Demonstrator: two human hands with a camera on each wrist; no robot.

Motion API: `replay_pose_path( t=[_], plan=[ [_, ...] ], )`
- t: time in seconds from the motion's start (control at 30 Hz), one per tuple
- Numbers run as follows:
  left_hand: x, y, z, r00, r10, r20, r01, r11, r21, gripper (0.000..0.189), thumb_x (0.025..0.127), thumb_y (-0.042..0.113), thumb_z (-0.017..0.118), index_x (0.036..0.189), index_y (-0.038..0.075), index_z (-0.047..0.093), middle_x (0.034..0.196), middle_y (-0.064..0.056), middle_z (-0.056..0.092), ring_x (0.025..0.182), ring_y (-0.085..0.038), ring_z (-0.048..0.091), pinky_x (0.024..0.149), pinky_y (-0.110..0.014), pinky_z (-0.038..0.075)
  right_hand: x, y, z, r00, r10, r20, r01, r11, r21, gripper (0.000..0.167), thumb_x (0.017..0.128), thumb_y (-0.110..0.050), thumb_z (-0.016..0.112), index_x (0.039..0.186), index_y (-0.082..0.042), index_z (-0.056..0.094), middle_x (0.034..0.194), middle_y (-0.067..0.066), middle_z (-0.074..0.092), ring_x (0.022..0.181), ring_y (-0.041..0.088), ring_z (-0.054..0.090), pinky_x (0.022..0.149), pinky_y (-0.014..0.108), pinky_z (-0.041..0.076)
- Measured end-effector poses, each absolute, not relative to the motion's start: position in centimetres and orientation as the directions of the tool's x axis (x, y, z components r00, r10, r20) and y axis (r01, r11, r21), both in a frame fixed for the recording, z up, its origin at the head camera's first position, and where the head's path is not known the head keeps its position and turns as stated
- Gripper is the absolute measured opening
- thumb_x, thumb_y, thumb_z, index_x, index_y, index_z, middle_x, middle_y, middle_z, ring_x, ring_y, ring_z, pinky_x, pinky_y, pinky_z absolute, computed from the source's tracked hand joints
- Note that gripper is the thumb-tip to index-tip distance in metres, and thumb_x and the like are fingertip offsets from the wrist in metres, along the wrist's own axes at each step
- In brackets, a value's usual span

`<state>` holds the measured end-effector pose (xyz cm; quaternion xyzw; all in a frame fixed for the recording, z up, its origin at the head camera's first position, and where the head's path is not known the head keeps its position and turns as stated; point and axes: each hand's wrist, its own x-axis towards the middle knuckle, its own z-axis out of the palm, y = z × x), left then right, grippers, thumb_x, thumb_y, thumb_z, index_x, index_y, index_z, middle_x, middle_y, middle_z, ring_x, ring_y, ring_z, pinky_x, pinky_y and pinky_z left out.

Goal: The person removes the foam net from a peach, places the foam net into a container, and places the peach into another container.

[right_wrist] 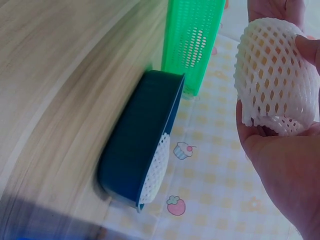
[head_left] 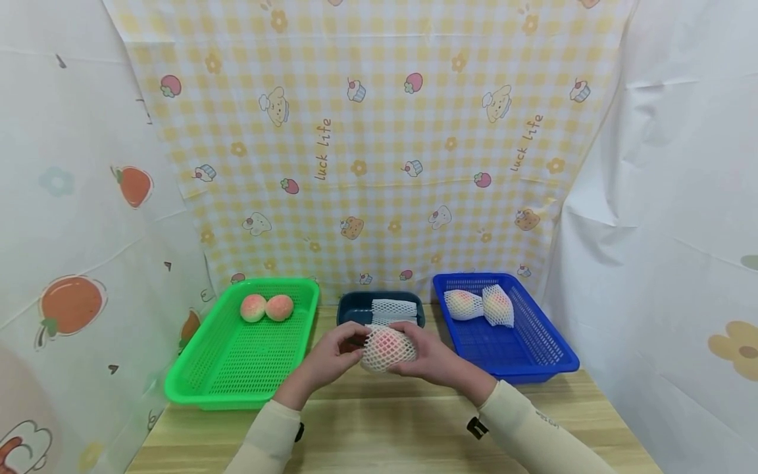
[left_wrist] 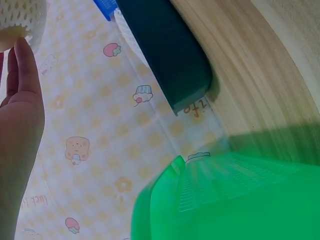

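A peach point(head_left: 387, 342) sits inside a white foam net sleeve point(head_left: 373, 361), raised in front of the dark teal basket. My right hand point(head_left: 435, 359) grips the sleeved peach from the right, thumb and fingers around it. At its left end, my left hand point(head_left: 331, 355) pinches the sleeve's edge between thumb and fingers. The left wrist view has the left fingertips point(left_wrist: 22, 47) at the sleeve's rim, with pale peach skin showing there. In the right wrist view the sleeve point(right_wrist: 275, 75) covers most of the peach, and its near end hangs loose beside the right palm point(right_wrist: 290, 170).
A green basket point(head_left: 243, 398) with two bare peaches point(head_left: 266, 308) stands at left. The teal basket point(head_left: 349, 299) behind the hands holds flat foam sleeves point(head_left: 393, 308). At right, a blue basket point(head_left: 503, 372) holds two sleeved peaches point(head_left: 481, 306). A patterned cloth point(head_left: 379, 145) hangs behind.
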<state>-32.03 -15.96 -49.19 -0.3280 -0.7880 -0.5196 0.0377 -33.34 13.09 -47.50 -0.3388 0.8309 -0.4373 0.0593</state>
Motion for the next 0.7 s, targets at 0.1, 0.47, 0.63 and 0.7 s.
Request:
replay_pose_path(
  t=[0.1,0.47,0.63,0.7],
  plan=[
    [-32.0,-16.0,-49.2,-0.776,0.491,0.396,0.547,0.21,0.81,0.038,0.103,0.001,0.072,0.14,0.007,0.068,0.138,-0.012,0.065,0.125,-0.042,0.067,0.105,-0.058,0.058,-33.3,13.1,-47.5,-0.758,-0.619,0.205,-0.516,0.377,-0.769,0.077,0.095,-0.037,0.09,0.16,-0.022,0.051,0.14,0.0,0.064,0.113,0.019,0.066,0.094,0.036,0.058],
    [-31.2,-15.2,-48.5,-0.759,0.529,0.38,0.547,0.199,0.813,0.055,0.094,0.005,0.085,0.144,0.007,0.063,0.143,-0.012,0.061,0.133,-0.037,0.063,0.112,-0.035,0.055,-32.9,12.8,-47.2,-0.754,-0.627,0.195,-0.509,0.371,-0.776,0.073,0.096,-0.034,0.09,0.158,-0.022,0.052,0.14,0.0,0.064,0.113,0.018,0.065,0.095,0.035,0.057],
    [-31.3,-14.9,-48.6,-0.748,0.531,0.399,0.575,0.218,0.789,0.059,0.091,0.002,0.085,0.144,0.008,0.062,0.142,-0.01,0.061,0.128,-0.037,0.063,0.11,-0.037,0.056,-33.0,12.6,-47.3,-0.754,-0.625,0.204,-0.523,0.381,-0.763,0.073,0.096,-0.036,0.09,0.158,-0.021,0.053,0.142,0.002,0.064,0.112,0.017,0.066,0.091,0.033,0.058],
    [-31.4,-14.7,-48.6,-0.759,0.525,0.385,0.566,0.241,0.788,0.061,0.089,0.002,0.085,0.145,0.011,0.062,0.142,-0.006,0.061,0.128,-0.033,0.062,0.11,-0.035,0.055,-33.0,12.6,-47.4,-0.753,-0.624,0.206,-0.527,0.385,-0.758,0.073,0.096,-0.038,0.09,0.158,-0.021,0.053,0.142,0.002,0.064,0.111,0.017,0.066,0.091,0.033,0.058]
  ],
)
